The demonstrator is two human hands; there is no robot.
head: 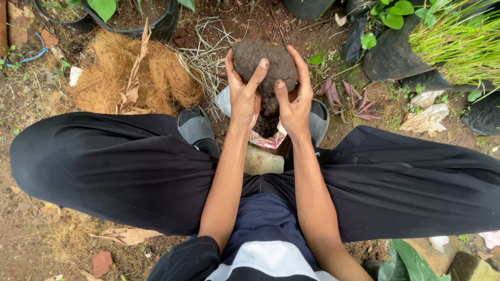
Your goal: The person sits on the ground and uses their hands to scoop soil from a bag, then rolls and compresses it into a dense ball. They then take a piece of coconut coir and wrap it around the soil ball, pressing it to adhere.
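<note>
while squatting over bare dirt, head view looking straight down: far left, black pot with green leaves (104, 10), partly cropped. just right and nearer, heap of tan coconut fibre (125, 78) with dry leaf strips on top. near left, black trouser leg (104, 166), grey sandal (195, 125) at its inner end. centre, left hand (244, 96) cupping left flank of soil ball (263, 65), fingers (258, 78) spread and lying flat on dark surface, thumb round the far-left side. soil ball held up off the ground, far of the knees, between both palms, roughly round, slightly wider left-to-right than tall, no clear long axis. loose soil pile (266, 122) directly under it on pink-white sheet (268, 140), with a pale stone (262, 160) nearer the body. right hand (294, 101) cupping right flank, fingers spread, index curled over far-right edge, thumb pressed on near face beside left index tip. both hands touching ball, equally near, ball sits far of the palms and between fingertips. right of that, second grey sandal (319, 117), purple-pink fallen leaves (349, 96), crumpled pale wrapper (427, 117). far right, black grow bags (396, 52) with grass-like plant (463, 41). near right, other trouser leg (416, 182), broad green leaf (411, 260) at bottom edge.
</note>
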